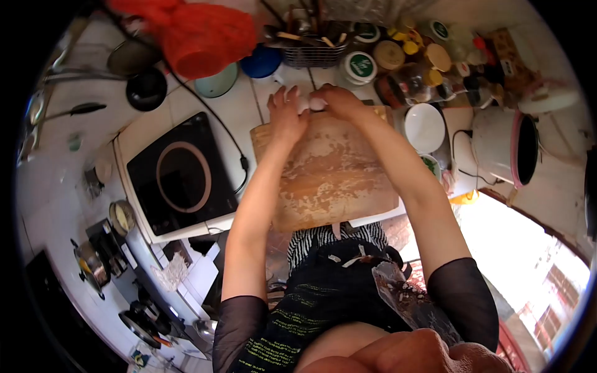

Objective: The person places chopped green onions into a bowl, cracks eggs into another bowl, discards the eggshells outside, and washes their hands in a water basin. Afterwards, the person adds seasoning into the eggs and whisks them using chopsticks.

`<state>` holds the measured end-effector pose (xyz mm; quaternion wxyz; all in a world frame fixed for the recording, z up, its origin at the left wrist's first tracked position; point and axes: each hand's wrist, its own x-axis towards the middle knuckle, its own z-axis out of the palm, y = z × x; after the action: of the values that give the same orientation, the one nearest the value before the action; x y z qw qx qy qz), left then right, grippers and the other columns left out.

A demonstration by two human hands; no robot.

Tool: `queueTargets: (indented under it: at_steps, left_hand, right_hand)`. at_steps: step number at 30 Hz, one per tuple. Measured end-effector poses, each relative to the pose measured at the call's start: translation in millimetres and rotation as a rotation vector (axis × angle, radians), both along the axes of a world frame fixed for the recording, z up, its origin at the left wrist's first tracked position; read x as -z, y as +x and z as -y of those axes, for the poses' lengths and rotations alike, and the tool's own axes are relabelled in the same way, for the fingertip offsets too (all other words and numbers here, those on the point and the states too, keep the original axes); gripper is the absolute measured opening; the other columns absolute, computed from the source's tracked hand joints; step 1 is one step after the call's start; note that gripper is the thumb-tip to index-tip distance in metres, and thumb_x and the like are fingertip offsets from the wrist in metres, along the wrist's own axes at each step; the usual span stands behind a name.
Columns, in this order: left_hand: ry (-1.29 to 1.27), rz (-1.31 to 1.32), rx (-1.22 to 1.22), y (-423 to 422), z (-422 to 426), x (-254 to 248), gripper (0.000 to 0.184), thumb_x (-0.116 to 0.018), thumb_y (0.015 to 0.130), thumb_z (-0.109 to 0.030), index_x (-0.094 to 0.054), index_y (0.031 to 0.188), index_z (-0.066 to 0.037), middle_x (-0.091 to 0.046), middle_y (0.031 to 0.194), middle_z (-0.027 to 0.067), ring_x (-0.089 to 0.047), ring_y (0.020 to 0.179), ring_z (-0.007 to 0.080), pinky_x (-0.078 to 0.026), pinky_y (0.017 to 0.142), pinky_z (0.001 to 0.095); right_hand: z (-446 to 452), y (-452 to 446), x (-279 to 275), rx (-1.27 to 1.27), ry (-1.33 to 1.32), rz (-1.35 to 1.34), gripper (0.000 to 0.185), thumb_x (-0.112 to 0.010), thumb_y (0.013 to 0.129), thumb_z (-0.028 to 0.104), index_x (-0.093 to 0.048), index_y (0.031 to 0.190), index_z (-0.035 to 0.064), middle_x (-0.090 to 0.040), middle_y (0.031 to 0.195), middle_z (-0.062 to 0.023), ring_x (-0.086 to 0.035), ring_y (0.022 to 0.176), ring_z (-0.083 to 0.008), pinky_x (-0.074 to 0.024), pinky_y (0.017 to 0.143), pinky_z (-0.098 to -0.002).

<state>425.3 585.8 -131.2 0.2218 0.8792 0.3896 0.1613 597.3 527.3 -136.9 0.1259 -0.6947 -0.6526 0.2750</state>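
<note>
Below the hands, nearest the body, a dark apron (323, 280) over striped trousers (300, 250). Between body and hands, a worn wooden board (336, 180) on the tiled counter (239, 118), patchy and pale in places. At its far edge, the left hand (287, 117), fingers bent and somewhat spread, and just beside it the right hand (341, 102), fingers curled down close to a small pale piece (317, 104). Between the two hands, that piece; too small to tell whether pinched or only touched. To the left of the hands and nearer the body, a black cooktop (181, 177) with a pale ring, and beside it a black cord (244, 163). Well out to the right, a bright opening (522, 242).

Right of the hands, a white bowl (425, 127), and nearer the body a small bowl (430, 165) with green bits inside. Farther right, a pale pot (497, 146) with a pink rim and dark mouth. Past the hands, slightly left, a blue bowl (261, 62) and a pale green bowl (217, 82); farther left, a black bowl (147, 90). Straight beyond, a wire basket (314, 57) holding utensils; to its right, a green-lidded jar (359, 68) near a crowd of bottles (418, 84). Beyond and left, a red bag (199, 40).
</note>
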Motion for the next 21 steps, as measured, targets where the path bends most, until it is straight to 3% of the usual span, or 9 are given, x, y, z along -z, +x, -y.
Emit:
queueTargets:
  at_steps: [6, 9, 11, 15, 17, 19, 21]
  left_hand:
    - [-0.189, -0.025, -0.018, 20.5, -1.9, 15.3, 0.06, -0.065, 0.073, -0.011, -0.043, 0.129, -0.013, -0.03, 0.135, 0.0166, -0.038, 0.113, 0.0436, -0.038, 0.095, 0.0477]
    - [-0.148, -0.027, -0.023, 26.1, 0.2, 18.8, 0.062, -0.064, 0.072, -0.01, -0.042, 0.129, -0.014, -0.03, 0.136, 0.0156, -0.039, 0.112, 0.0433, -0.04, 0.092, 0.0466]
    - [-0.114, -0.015, -0.007, 30.8, 0.7, 22.8, 0.062, -0.064, 0.071, -0.009, -0.042, 0.129, -0.014, -0.03, 0.136, 0.0157, -0.039, 0.112, 0.0434, -0.041, 0.092, 0.0464]
    - [-0.014, -0.047, -0.042, 38.2, 0.6, 28.3, 0.058, -0.063, 0.07, -0.011, -0.044, 0.125, -0.014, -0.031, 0.136, 0.0156, -0.039, 0.111, 0.0428, -0.041, 0.091, 0.0472]
    - [0.01, -0.106, -0.093, 48.0, 7.0, 24.2, 0.051, -0.063, 0.071, -0.013, -0.045, 0.119, -0.015, -0.032, 0.136, 0.0138, -0.038, 0.112, 0.0418, -0.044, 0.087, 0.0471]
    - [0.011, -0.113, -0.123, 56.7, 9.1, 23.9, 0.049, -0.063, 0.073, -0.013, -0.045, 0.118, -0.016, -0.033, 0.135, 0.0127, -0.038, 0.111, 0.0408, -0.045, 0.084, 0.0471]
    - [0.014, -0.124, -0.151, 64.1, 10.4, 26.1, 0.048, -0.063, 0.074, -0.013, -0.044, 0.118, -0.016, -0.035, 0.134, 0.0116, -0.039, 0.11, 0.0399, -0.047, 0.081, 0.0471]
  right_hand:
    - [7.6, 1.4, -7.1, 0.09, -0.033, 0.085, 0.036, -0.063, 0.072, 0.005, -0.057, 0.108, 0.0047, -0.052, 0.113, -0.0158, -0.057, 0.098, -0.0334, -0.0478, 0.084, -0.0388]
    - [36.6, -3.2, -24.2, 0.21, 0.123, 0.038, 0.036, -0.065, 0.07, 0.005, -0.054, 0.104, 0.0004, -0.052, 0.111, -0.0182, -0.057, 0.097, -0.0333, -0.0496, 0.079, -0.0386]
    - [74.5, -1.3, -46.3, 0.436, 0.327, -0.228, 0.04, -0.062, 0.073, 0.004, -0.05, 0.11, 0.0019, -0.052, 0.108, -0.0171, -0.059, 0.092, -0.0311, -0.0495, 0.08, -0.0369]
    - [179.7, 0.8, -80.5, 0.976, 0.058, -1.267, 0.051, -0.06, 0.073, 0.007, -0.039, 0.12, 0.0052, -0.053, 0.107, -0.0124, -0.059, 0.095, -0.0267, -0.0511, 0.076, -0.0365]
    - [240.2, 10.3, -84.2, 1.062, 0.154, -1.59, 0.048, -0.055, 0.074, 0.009, -0.04, 0.119, 0.0057, -0.054, 0.106, -0.0134, -0.06, 0.091, -0.0273, -0.052, 0.072, -0.035]
    - [279.3, 29.7, -81.1, 1.172, 0.19, -1.555, 0.034, -0.051, 0.079, 0.012, -0.045, 0.112, 0.0058, -0.056, 0.097, -0.0115, -0.06, 0.083, -0.0231, -0.0508, 0.066, -0.0321]
    - [304.0, 51.8, -69.4, 1.309, 0.186, -1.14, 0.014, -0.05, 0.09, 0.02, -0.053, 0.092, 0.0067, -0.058, 0.082, -0.0061, -0.059, 0.071, -0.0135, -0.0461, 0.053, -0.0241]
